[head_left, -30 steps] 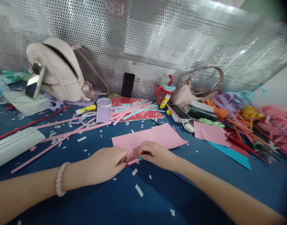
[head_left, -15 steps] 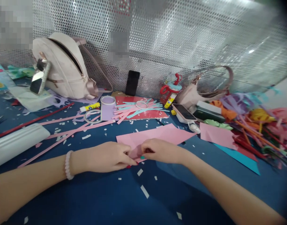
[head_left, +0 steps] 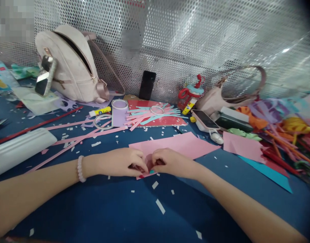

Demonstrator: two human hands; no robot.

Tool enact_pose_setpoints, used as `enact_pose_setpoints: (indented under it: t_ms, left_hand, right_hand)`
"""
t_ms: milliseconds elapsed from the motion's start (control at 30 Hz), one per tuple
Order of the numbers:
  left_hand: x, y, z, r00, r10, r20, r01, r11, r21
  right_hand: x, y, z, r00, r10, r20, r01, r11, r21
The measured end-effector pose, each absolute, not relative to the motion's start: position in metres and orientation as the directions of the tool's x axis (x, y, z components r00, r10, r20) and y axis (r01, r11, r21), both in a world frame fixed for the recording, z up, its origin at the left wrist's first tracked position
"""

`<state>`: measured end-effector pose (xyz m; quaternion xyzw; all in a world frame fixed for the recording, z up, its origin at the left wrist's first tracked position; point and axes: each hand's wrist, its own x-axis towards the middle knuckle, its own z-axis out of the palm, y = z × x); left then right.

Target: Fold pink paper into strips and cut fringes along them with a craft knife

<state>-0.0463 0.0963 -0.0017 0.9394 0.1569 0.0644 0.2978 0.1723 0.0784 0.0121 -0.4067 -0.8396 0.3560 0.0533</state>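
The paper (head_left: 181, 145) lies beneath our fingers, its near edge pinched narrowly by our left hand (head_left: 121, 162) and right hand (head_left: 173, 162). Only that edge seems worked; beyond the fingers, the rest spreads unfolded, so we judge much remains. Farther out lie strips (head_left: 147, 116), already cut; rightward, a second sheet (head_left: 242, 146) seems unused.

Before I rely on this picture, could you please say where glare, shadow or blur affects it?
Head view: glare on the perforated silver backdrop, shadow on the blue table beside the right forearm, blur over the colourful pile at far right.
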Motion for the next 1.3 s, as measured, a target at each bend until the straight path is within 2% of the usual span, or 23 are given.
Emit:
enact_pose_setpoints:
  t_ms: [267, 333, 400, 433, 467, 533, 633, 800, 1167, 1300]
  left_hand:
    - [-0.047, 0.096, 0.002, 0.946, 0.323, 0.026, 0.262, -0.811, 0.523]
    - [-0.047, 0.082, 0.000, 0.951, 0.306, 0.034, 0.268, -0.877, 0.400]
    - [-0.045, 0.059, -0.005, 0.951, 0.307, 0.043, 0.301, -0.948, 0.102]
    - [-0.043, 0.045, -0.009, 0.927, 0.368, 0.077, 0.372, -0.928, -0.036]
    - [-0.041, 0.031, -0.013, 0.901, 0.426, 0.085, 0.433, -0.895, -0.111]
    - [-0.036, 0.005, -0.018, 0.828, 0.555, 0.075, 0.560, -0.814, -0.155]
    - [-0.032, -0.016, -0.019, 0.765, 0.644, 0.023, 0.641, -0.757, -0.127]
    - [-0.031, -0.016, -0.014, 0.727, 0.686, -0.028, 0.681, -0.725, -0.105]
    - [-0.026, -0.007, -0.002, 0.671, 0.663, -0.331, 0.705, -0.709, 0.008]
    - [-0.026, -0.006, -0.001, 0.655, 0.651, -0.383, 0.711, -0.703, 0.023]
  right_hand:
    - [0.168, 0.081, 0.013, -0.665, 0.695, -0.275, 0.676, 0.402, -0.618]
    - [0.167, 0.083, 0.014, -0.655, 0.693, -0.299, 0.693, 0.395, -0.603]
    - [0.166, 0.084, 0.017, -0.634, 0.702, -0.323, 0.727, 0.400, -0.558]
    - [0.165, 0.084, 0.018, -0.623, 0.708, -0.333, 0.743, 0.403, -0.535]
    - [0.165, 0.084, 0.019, -0.615, 0.711, -0.340, 0.753, 0.404, -0.519]
    - [0.164, 0.084, 0.021, -0.609, 0.713, -0.348, 0.762, 0.403, -0.507]
    - [0.163, 0.082, 0.018, -0.592, 0.736, -0.329, 0.779, 0.417, -0.469]
    - [0.160, 0.077, 0.009, -0.559, 0.786, -0.264, 0.813, 0.458, -0.360]
    - [0.157, 0.077, 0.005, -0.521, 0.810, -0.267, 0.840, 0.432, -0.329]
    - [0.156, 0.077, 0.005, -0.551, 0.789, -0.272, 0.819, 0.450, -0.355]
